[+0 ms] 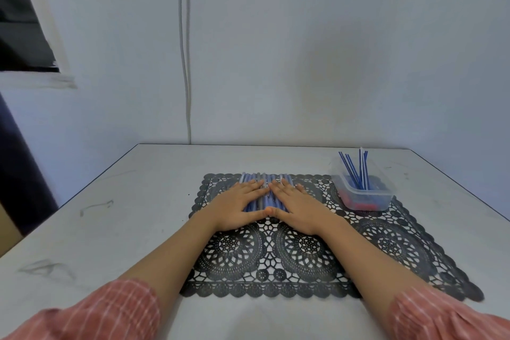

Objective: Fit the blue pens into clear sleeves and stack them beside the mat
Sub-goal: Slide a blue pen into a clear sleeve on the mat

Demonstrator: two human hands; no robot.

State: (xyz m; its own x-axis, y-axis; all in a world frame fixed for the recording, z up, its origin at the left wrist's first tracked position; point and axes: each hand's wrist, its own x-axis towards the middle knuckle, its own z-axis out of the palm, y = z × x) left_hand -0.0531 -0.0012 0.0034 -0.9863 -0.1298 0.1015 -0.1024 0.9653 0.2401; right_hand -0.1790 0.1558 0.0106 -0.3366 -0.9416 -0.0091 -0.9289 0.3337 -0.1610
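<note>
I see both hands lying flat with fingers straight, gripping nothing: the left hand [236, 205] and right hand [297, 205] press side by side on a row of blue pens [265, 197], thumb tips meeting at its near edge. The pens run under the palms and out past the fingertips, on the black lace mat [276, 259]. Right of the right hand, a clear tub [367, 200] on the mat's far corner holds thin blue sticks [354, 171] leaning upward.

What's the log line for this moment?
left hand: flat on pens | right hand: flat on pens | tub: on mat
</note>
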